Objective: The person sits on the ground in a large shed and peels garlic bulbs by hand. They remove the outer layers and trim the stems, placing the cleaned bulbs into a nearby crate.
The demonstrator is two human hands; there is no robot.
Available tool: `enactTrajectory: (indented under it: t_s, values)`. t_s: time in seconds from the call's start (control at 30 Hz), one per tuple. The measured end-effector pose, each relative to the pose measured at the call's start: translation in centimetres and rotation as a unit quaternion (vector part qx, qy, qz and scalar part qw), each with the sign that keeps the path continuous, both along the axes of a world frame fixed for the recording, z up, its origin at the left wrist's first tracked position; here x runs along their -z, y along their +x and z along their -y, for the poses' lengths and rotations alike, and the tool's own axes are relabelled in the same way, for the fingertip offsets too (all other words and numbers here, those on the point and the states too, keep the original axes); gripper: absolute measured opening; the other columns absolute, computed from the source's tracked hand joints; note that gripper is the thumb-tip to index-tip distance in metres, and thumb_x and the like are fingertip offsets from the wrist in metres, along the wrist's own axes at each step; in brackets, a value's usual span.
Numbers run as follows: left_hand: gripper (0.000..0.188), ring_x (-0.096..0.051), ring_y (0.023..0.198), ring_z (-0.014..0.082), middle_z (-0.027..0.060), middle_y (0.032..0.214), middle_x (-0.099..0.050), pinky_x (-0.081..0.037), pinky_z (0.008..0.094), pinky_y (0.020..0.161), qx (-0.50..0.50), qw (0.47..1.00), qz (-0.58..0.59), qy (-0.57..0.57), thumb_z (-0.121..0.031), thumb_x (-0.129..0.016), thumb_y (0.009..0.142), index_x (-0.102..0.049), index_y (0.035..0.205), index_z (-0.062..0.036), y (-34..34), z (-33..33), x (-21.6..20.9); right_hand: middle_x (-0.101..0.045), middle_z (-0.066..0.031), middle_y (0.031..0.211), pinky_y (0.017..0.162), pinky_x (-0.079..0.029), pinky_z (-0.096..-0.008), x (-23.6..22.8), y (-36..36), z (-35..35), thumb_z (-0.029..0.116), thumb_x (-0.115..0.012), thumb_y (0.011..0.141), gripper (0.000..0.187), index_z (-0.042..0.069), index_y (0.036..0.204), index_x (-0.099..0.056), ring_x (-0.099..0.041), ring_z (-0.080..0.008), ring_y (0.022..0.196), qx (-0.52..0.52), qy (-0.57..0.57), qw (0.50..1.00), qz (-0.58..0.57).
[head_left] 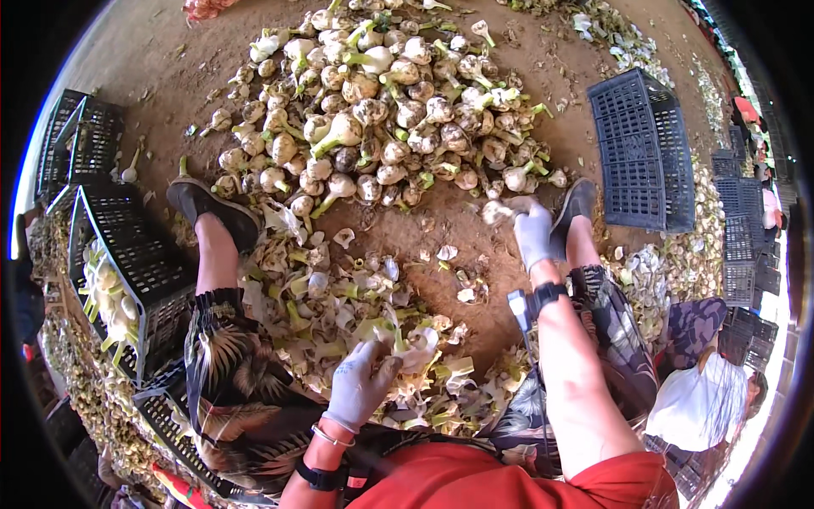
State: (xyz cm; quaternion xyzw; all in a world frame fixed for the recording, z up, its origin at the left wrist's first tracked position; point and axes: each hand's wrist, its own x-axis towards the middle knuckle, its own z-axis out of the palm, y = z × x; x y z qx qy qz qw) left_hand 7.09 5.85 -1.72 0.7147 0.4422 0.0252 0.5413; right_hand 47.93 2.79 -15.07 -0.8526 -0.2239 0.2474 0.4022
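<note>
My left hand, in a pale work glove, hangs low over a heap of garlic skins and leaf scraps. Its fingers are curled inward; pale peel shows beside the fingertips, and what they hold, if anything, is hidden. Farther forward, my gloved right hand is closed by my right shoe. A whitish garlic bulb, smeared by motion, sticks out leftward from its fingers. Just ahead lies a large pile of soil-stained garlic bulbs with short cut green stems.
A dark plastic crate stands right of the pile. On the left, another crate has cleaned white garlic at its side. More crates line the far right, near a white bag-like bundle. My shoes flank the pile.
</note>
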Motion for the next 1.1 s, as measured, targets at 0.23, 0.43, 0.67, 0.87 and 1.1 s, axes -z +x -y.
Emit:
enactTrajectory:
  t_s: [0.23, 0.43, 0.67, 0.87, 1.1]
  values:
    - [0.078, -0.049, 0.137, 0.0308, 0.0263, 0.144, -0.048, -0.045, 0.0379, 0.11, -0.021, 0.988, 0.105, 0.112, -0.018, -0.07, 0.089, -0.032, 0.153, 0.0065, 1.7, 1.1, -1.0, -0.074, -0.0053, 0.107, 0.091, -0.055, -0.0308, -13.8, -16.0, 3.5, 0.0, -0.066, 0.092, 0.018, 0.004, 0.108, -0.074, -0.068, -0.0165, 0.101, -0.154, 0.127, 0.919, -0.339]
    - [0.064, -0.061, 0.116, 0.0317, 0.0204, 0.125, -0.059, -0.049, 0.0381, 0.1, -0.112, 0.974, 0.18, 0.078, -0.013, -0.076, 0.084, -0.048, 0.139, 0.0051, 0.9, 2.3, -7.2, -0.072, -0.0036, 0.09, 0.077, -0.052, -0.0264, -19.8, -22.9, 5.3, 0.033, -0.067, 0.101, 0.032, 0.001, 0.102, -0.073, -0.067, -0.0115, 0.087, -0.052, 0.142, 0.907, -0.392]
    - [0.062, -0.061, 0.115, 0.0225, 0.0147, 0.124, -0.061, -0.049, 0.0335, 0.098, -0.159, 0.958, 0.237, 0.018, -0.008, -0.075, 0.084, -0.048, 0.139, 0.0042, -2.1, 4.5, -9.2, -0.074, -0.0214, 0.089, 0.07, -0.052, -0.0386, -21.9, -27.7, 6.8, 0.026, -0.07, 0.096, 0.032, -0.005, 0.105, -0.072, -0.07, -0.0227, 0.076, -0.187, 0.087, 0.976, -0.075]
    - [0.06, -0.061, 0.106, 0.012, 0.0071, 0.123, -0.062, -0.053, 0.0277, 0.091, -0.222, 0.892, 0.338, -0.201, 0.002, -0.068, 0.089, -0.044, 0.144, 0.0018, -3.0, 4.9, -10.2, -0.075, -0.0134, 0.097, 0.077, -0.052, -0.0333, -21.9, -27.0, 9.3, 0.016, -0.07, 0.093, 0.029, -0.006, 0.112, -0.071, -0.067, -0.0155, 0.086, -0.171, 0.103, 0.962, -0.187]
    - [0.056, -0.057, 0.095, 0.0075, 0.0029, 0.111, -0.06, -0.052, 0.0247, 0.085, -0.191, 0.91, 0.319, -0.185, 0.003, -0.06, 0.094, -0.04, 0.146, 0.0001, -3.0, 5.3, -10.9, -0.074, -0.0023, 0.105, 0.086, -0.052, -0.0269, -22.1, -27.6, 8.6, 0.009, -0.071, 0.094, 0.023, 0.0, 0.116, -0.072, -0.063, -0.0077, 0.094, -0.127, 0.138, 0.911, -0.367]
